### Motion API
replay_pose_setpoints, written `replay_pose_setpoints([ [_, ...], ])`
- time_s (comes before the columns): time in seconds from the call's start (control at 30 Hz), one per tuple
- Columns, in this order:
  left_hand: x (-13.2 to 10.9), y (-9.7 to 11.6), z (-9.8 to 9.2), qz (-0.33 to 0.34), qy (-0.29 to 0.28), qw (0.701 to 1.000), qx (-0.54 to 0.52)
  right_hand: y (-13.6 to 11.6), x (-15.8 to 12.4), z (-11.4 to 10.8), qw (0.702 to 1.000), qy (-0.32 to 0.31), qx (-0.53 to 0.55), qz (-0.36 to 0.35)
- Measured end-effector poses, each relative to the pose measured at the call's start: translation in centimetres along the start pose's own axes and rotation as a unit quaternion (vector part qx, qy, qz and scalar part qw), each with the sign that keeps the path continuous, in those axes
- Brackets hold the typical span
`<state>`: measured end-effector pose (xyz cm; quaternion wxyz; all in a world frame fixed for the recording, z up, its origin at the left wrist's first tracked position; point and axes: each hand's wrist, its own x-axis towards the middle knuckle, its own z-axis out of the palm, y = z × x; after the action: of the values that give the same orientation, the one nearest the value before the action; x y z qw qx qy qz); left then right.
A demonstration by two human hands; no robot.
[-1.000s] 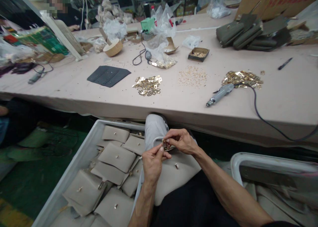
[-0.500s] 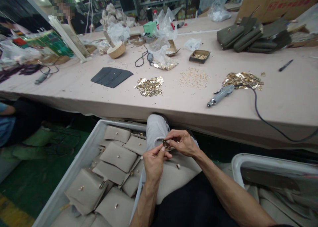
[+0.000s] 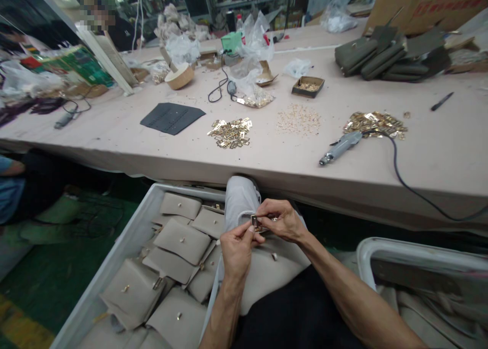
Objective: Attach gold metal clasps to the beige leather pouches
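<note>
Above my lap, my left hand [image 3: 238, 247] and my right hand [image 3: 281, 220] meet around a small gold metal plate [image 3: 254, 221], a bag-clasp fitting. My left thumb and fingers pinch it from the left; my right fingertips press on its right side. Fingers partly hide the piece. Under the hands, a beige bag [image 3: 272, 272] with a gold stud on its flap lies across my legs. On the table, ahead of my hands, are a pile of gold clasp plates [image 3: 231, 133], scattered tiny gold parts [image 3: 299, 120] and a grey electric screwdriver [image 3: 340, 148].
A white bin [image 3: 114, 252] of beige bags stands at my left; another bin [image 3: 427, 248] is at my right. On the table lie a dark sheet [image 3: 172, 118], a second gold heap [image 3: 375, 123], a small box [image 3: 308, 86] and dark green bags [image 3: 389, 54]. A person [image 3: 124, 31] is across the table.
The view has shifted very slightly. Both hands stay together over the bag, and the metal plate has turned a little between the fingers.
</note>
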<state>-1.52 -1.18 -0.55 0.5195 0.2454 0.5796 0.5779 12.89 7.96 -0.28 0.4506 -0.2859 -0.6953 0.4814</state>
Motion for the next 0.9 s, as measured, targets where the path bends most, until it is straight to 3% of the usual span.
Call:
replay_pose_setpoints([
  [0.6,1.4,0.8,0.3,0.004,-0.002,0.998,0.056,1.2,1.3,-0.6,0.996,-0.016,0.050,0.069],
  [0.77,1.7,0.8,0.8,0.002,0.006,0.999,0.043,0.6,1.8,-0.7,0.988,-0.046,0.036,0.146],
  [0.9,1.8,0.7,0.9,0.007,0.006,0.998,0.058,0.8,1.8,-0.4,0.985,-0.034,0.050,0.163],
])
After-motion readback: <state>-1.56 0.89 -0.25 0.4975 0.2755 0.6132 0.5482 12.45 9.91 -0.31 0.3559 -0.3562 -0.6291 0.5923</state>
